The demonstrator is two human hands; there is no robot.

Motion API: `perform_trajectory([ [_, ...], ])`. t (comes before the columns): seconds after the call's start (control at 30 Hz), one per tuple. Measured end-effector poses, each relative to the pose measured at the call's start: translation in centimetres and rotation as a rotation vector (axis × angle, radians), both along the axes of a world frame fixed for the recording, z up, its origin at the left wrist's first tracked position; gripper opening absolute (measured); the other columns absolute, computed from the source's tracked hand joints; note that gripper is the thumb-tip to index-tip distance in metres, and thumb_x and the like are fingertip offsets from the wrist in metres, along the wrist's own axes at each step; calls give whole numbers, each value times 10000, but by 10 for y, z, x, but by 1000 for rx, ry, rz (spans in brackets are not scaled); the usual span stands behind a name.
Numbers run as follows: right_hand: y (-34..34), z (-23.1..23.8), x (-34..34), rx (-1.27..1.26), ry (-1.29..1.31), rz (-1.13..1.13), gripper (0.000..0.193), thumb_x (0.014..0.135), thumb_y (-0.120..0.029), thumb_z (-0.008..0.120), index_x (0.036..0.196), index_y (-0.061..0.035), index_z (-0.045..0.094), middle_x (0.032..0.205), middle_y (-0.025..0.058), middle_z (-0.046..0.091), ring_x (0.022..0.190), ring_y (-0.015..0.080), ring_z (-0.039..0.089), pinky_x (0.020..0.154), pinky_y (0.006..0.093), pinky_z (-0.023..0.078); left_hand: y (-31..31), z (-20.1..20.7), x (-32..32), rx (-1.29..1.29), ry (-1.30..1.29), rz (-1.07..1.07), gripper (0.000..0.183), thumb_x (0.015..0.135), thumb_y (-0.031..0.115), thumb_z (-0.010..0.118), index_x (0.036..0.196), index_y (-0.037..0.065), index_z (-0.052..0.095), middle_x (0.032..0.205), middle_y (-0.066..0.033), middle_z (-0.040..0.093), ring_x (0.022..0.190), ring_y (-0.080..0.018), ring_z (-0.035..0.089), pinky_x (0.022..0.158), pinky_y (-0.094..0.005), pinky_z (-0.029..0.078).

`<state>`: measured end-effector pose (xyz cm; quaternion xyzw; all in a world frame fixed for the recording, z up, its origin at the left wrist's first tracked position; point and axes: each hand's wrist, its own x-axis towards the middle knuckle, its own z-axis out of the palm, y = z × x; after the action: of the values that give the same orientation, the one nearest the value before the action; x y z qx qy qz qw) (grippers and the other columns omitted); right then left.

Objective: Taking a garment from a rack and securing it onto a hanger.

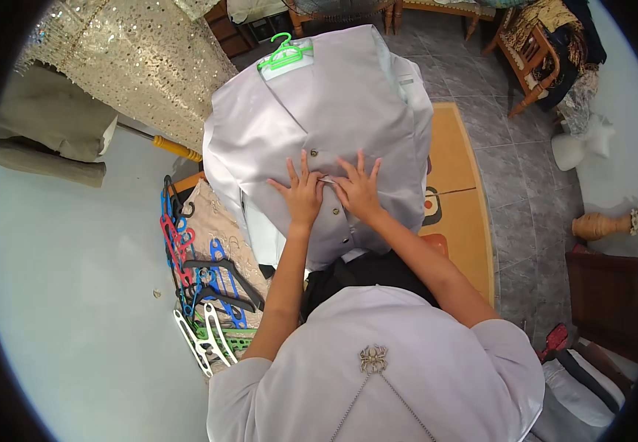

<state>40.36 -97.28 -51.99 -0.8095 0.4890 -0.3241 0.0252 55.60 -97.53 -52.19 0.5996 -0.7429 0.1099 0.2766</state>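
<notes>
A light grey satin vest (pixel 367 96) lies spread out in front of me, with a bright green hanger (pixel 286 57) in its neck opening. My left hand (pixel 304 195) and my right hand (pixel 358 190) meet at the vest's front edge. Each pinches the cloth between thumb and forefinger, while the other fingers fan out over the fabric. Whether a button sits between the fingertips is hidden. One dark round button (pixel 314 153) shows above my hands, and another button (pixel 336 211) shows below them. White cloth (pixel 261 230) pokes out at the vest's left side.
To the left, blue, red, black and white hangers (pixel 223 276) lie heaped on beige cloth (pixel 212 210). A sequined gold fabric (pixel 138 62) hangs at the upper left. An orange patterned mat (pixel 455 169) extends along the right. Beyond it stand a wooden chair (pixel 536 74) and a vase (pixel 599 226).
</notes>
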Motion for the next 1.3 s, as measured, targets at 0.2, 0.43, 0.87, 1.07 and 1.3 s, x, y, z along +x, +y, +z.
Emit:
perform_trajectory([
  [0.2, 35, -5, -13, 218, 19, -53, 372, 643, -260, 661, 959, -102, 544, 1399, 116, 253, 1335, 412, 64, 938, 724, 17, 3, 0, 8, 81, -52, 85, 205, 719, 233, 658, 903, 225, 567, 1444, -62, 257, 1351, -346, 107, 934, -722, -37],
  [0.43, 63, -19, -33, 348, 172, -22, 326, 662, -271, 651, 926, -103, 558, 1397, 161, 250, 1326, 436, 78, 923, 734, 20, 6, -4, 14, 114, 82, 153, 307, 673, 247, 709, 914, 189, 527, 1469, -111, 173, 1353, -370, 71, 926, -722, -42],
  [0.87, 59, -20, -44, 234, -21, 55, 285, 754, -125, 554, 1037, -156, 571, 1381, 103, 309, 1330, 404, 120, 986, 673, 10, 89, -20, 11, 182, 73, -204, 235, 729, 291, 673, 957, 239, 654, 1431, -101, 278, 1326, -388, 172, 951, -692, -61],
  [1.07, 57, -23, -37, 270, -75, 255, 283, 738, -82, 515, 1014, -124, 557, 1370, 127, 317, 1329, 404, 121, 996, 659, 32, 83, -26, -4, 222, 124, -20, 171, 697, 263, 693, 844, 198, 635, 1431, -86, 284, 1344, -360, 142, 938, -700, -84],
  [1.3, 59, -19, -29, 234, -51, 257, 268, 763, -84, 522, 1017, -131, 594, 1375, 85, 327, 1332, 401, 132, 990, 667, 40, 78, -26, -5, 175, 185, -104, 111, 709, 234, 682, 751, 151, 621, 1433, -63, 287, 1345, -357, 142, 943, -694, -79],
])
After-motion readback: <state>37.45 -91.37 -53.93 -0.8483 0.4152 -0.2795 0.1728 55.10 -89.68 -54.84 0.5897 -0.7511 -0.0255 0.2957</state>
